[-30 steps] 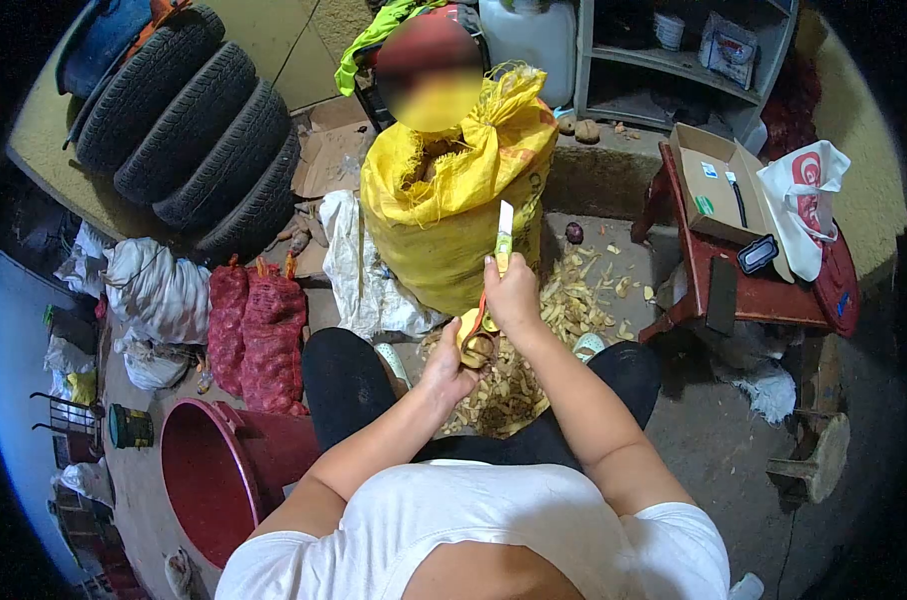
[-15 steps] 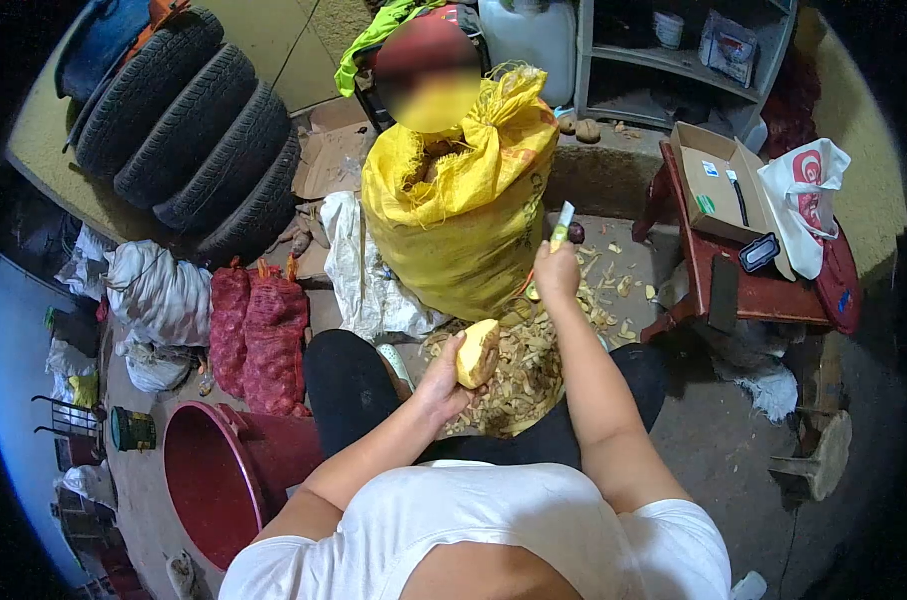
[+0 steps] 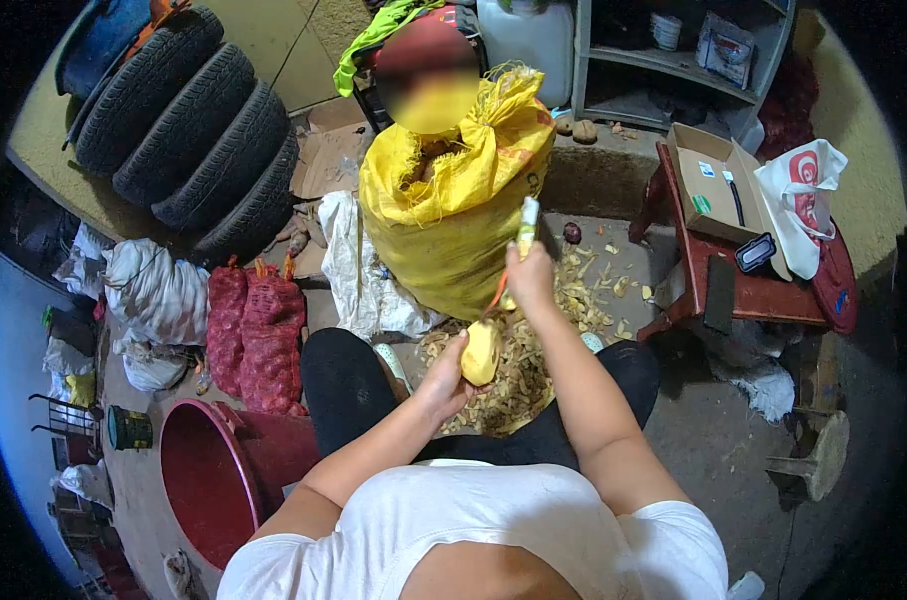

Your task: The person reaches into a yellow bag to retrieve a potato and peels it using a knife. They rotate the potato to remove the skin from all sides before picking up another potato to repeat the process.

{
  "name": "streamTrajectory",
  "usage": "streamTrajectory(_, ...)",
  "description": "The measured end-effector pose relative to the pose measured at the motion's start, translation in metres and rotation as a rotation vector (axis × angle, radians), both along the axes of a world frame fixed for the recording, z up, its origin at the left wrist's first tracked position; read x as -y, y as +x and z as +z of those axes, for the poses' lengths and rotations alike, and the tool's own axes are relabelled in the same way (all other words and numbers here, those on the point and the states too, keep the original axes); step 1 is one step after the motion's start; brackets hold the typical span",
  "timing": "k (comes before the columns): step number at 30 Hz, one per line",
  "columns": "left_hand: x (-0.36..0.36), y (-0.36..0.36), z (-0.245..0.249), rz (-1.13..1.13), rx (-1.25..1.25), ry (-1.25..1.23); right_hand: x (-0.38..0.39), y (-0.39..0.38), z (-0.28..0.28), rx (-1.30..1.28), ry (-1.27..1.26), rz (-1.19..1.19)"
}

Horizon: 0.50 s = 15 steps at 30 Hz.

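In the middle of the head view my left hand is wrapped round a pale yellow potato, mostly peeled on the side facing up. My right hand grips a peeler by its handle, whose white and yellow-green end sticks up above the fist. Its orange lower part points down toward the potato, and the blade is too small to make out. Beneath both hands, between the knees, lies a heap of potato peelings. Just beyond them stands a full yellow sack, open at its top.
A large dark red tub is by the left knee, with red net bags behind it. Stacked tyres lean at back left. On the right, a red stool carries a cardboard box and a white bag.
My right hand and the peeler have moved left and come closer to the potato. In my left hand the potato has turned, showing more of its peeled surface.
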<state>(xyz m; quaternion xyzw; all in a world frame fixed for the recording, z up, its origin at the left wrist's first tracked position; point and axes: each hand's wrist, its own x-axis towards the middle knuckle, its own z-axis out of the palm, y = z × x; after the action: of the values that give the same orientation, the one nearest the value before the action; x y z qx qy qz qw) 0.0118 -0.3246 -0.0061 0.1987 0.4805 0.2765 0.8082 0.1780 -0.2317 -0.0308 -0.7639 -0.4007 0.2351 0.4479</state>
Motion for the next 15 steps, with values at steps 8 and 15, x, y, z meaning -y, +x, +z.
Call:
streamTrajectory(8, -0.013, -0.016, -0.006, 0.083, 0.23, -0.081, -0.009, 0.028, 0.0, -0.035, -0.007, -0.137)
streamTrajectory(15, -0.021, -0.007, -0.01, 0.167, 0.188, -0.104, 0.027, -0.028, 0.038, -0.148, 0.153, 0.139)
